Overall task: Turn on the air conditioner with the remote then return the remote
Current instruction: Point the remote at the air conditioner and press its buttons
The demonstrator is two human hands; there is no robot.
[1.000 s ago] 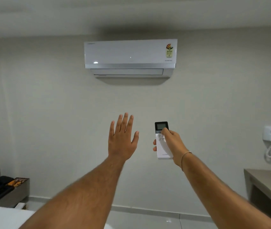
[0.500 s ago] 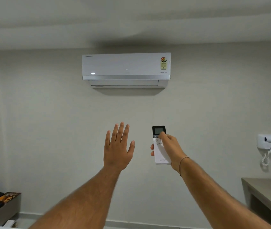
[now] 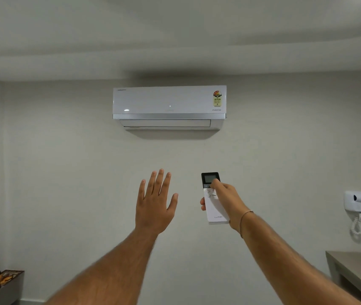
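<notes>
Straight ahead of me, both my arms reach up and out toward the far wall. My left hand (image 3: 155, 205) is raised with its back toward me, palm to the wall, fingers straight and lightly fanned, thumb out to the right; it holds nothing and touches nothing. My right hand (image 3: 228, 202) is wrapped around the remote (image 3: 213, 199), which stands nearly upright with its dark screen end on top and pointing toward the air conditioner (image 3: 169, 106). My thumb lies across the front just under the screen, on the top of the button area, and my fingertips show past the remote's left edge. A thin bracelet (image 3: 244, 217) circles my right wrist.

High on the plain pale wall the white air conditioner is mounted just under the ceiling, its bottom flap looking closed, a tiny light dot on its front. On the right a white wall-mounted hair dryer (image 3: 358, 201) hangs with a coiled cord below it, and under that the corner of a grey desk (image 3: 351, 274) comes in. Low at the left is a shelf (image 3: 10, 289) with dark things and an orange-printed packet (image 3: 5, 277).

Printed near the remote's bottom end I read "LLOYD". The unit's lower right corner reads roughly "INVERTER"; a coloured rating sticker sits above that, too small to read.
</notes>
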